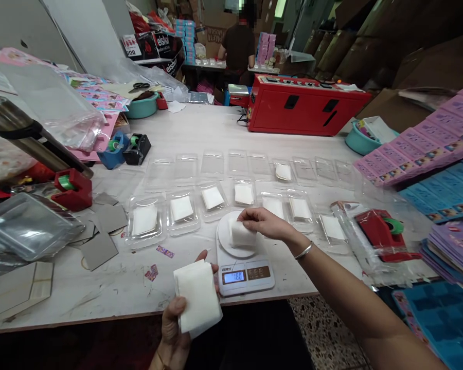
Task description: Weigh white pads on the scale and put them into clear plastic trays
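My left hand [173, 329] grips a thick stack of white square pads [197, 298] near the table's front edge. My right hand [265, 222] pinches a small stack of white pads [242, 235] that rests on the round plate of a white digital scale [244, 267], whose lit display shows a reading. Behind the scale runs a row of clear plastic trays [182, 210], several with a white pad inside. A second row of mostly empty clear trays [235, 164] lies farther back.
A red machine [304, 105] stands at the back of the table. Red tape dispensers [381, 231] [74, 187], grey cardboard pieces [100, 231], teal bowls [142, 107] and pink and blue card stacks [420, 149] surround the work area. A person [239, 46] sits far behind.
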Available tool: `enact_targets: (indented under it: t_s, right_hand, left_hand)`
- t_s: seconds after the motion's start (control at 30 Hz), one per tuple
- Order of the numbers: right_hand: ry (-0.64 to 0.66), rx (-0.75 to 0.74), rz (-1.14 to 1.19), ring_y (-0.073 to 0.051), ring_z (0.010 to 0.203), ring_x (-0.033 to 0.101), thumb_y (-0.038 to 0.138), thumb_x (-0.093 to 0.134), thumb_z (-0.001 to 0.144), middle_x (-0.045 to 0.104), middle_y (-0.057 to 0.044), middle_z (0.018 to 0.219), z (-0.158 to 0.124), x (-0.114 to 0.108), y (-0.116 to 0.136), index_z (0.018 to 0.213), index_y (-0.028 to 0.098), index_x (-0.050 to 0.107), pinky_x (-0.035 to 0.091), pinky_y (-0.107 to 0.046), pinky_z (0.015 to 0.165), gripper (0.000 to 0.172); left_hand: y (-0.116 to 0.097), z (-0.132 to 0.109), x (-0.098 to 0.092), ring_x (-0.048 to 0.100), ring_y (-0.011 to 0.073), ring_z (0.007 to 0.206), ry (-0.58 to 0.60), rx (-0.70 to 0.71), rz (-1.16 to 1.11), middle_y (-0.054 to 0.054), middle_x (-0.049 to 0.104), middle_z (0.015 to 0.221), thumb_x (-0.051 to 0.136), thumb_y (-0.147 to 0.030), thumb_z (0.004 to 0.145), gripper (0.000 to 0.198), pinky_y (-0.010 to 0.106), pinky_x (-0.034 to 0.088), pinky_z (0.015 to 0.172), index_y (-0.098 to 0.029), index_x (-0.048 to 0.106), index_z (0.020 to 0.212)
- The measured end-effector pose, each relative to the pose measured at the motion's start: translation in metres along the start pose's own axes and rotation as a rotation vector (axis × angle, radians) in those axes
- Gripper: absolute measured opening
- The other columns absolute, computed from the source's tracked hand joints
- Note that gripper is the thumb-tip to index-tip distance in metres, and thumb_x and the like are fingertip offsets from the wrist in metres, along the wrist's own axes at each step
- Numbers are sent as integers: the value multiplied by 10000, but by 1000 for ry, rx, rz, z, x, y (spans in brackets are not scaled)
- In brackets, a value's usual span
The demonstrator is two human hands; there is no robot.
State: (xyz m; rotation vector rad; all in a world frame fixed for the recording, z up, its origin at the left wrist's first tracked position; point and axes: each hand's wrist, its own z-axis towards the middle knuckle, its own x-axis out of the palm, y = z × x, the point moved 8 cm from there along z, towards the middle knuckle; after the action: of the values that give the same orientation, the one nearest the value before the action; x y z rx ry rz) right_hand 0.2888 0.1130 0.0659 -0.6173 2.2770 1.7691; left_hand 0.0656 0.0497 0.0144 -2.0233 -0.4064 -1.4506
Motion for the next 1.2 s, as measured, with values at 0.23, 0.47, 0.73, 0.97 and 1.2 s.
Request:
enact_targets:
  t_s: [0.23,0.47,0.73,0.97,1.2]
  right_hand:
    - [-67,-30,-201,-150,784,579,129,509,851,646,-27,851,16,-2,-4,938,166,645,460,-290,721,166]
    - [-187,-32,-443,-209,902,600,85,491,875,681,-61,976,20,0,-1,970,190,641,427,-326,770,207]
    - [-235,-52,-545,-220,985,585,96,497,885,640,-79,1041,18,0,5,981,185,628,443,-345,830,184]
    - [-503,-142,-313,-196,986,590,231,526,898,593,-65,1073,-22,-44,15,1068,207,605,492,-331,808,189]
    - [-765,-217,-293,-191,917,604,321,528,922,620,-52,996,-115,-66,17,958,229,636,501,-313,737,147]
  left_hand:
    - [-9,32,24,660,199,915,69,27,-1,157,463,1471,702,-273,665,908,323,545,825,-245,295,1477]
    - [8,66,29,673,240,961,126,-67,35,143,366,1536,701,-295,674,977,358,543,843,-302,196,1511]
    - [21,84,21,619,363,1101,12,-110,94,146,382,1527,727,-322,636,996,466,528,884,-288,239,1504]
    - [7,71,30,691,222,854,33,-81,57,169,431,1488,729,-292,635,973,358,556,795,-266,266,1491]
    - [-60,15,30,635,182,824,23,185,82,265,433,1455,738,-272,606,1006,328,556,775,-138,269,1485]
